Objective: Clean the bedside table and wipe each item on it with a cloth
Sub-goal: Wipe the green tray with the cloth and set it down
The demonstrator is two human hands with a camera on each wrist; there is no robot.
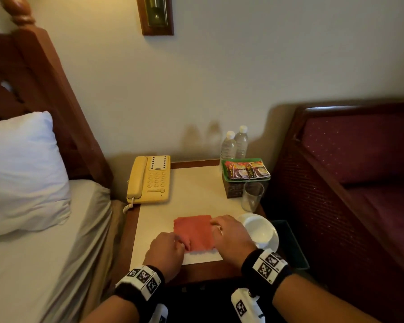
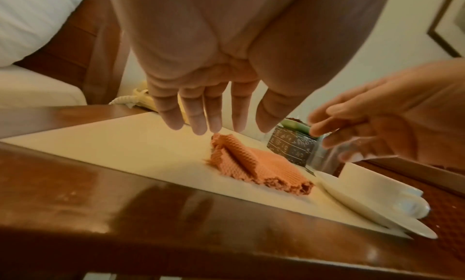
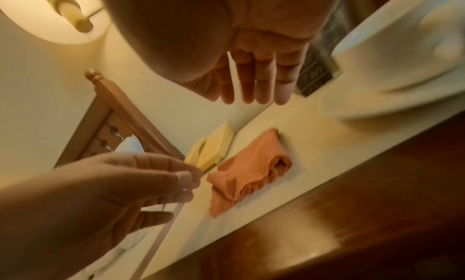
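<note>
A folded orange waffle cloth lies flat on the cream top of the bedside table, near its front edge. My left hand hovers over the cloth's left front corner with fingers straight and spread, holding nothing. Over the cloth's right edge is my right hand, also with straight fingers and empty. In both wrist views there is a gap between the fingertips and the cloth.
A yellow phone sits back left. Two water bottles, a patterned box topped with sachets and a glass stand along the right side. A white cup on a saucer sits beside my right hand. Bed left, sofa right.
</note>
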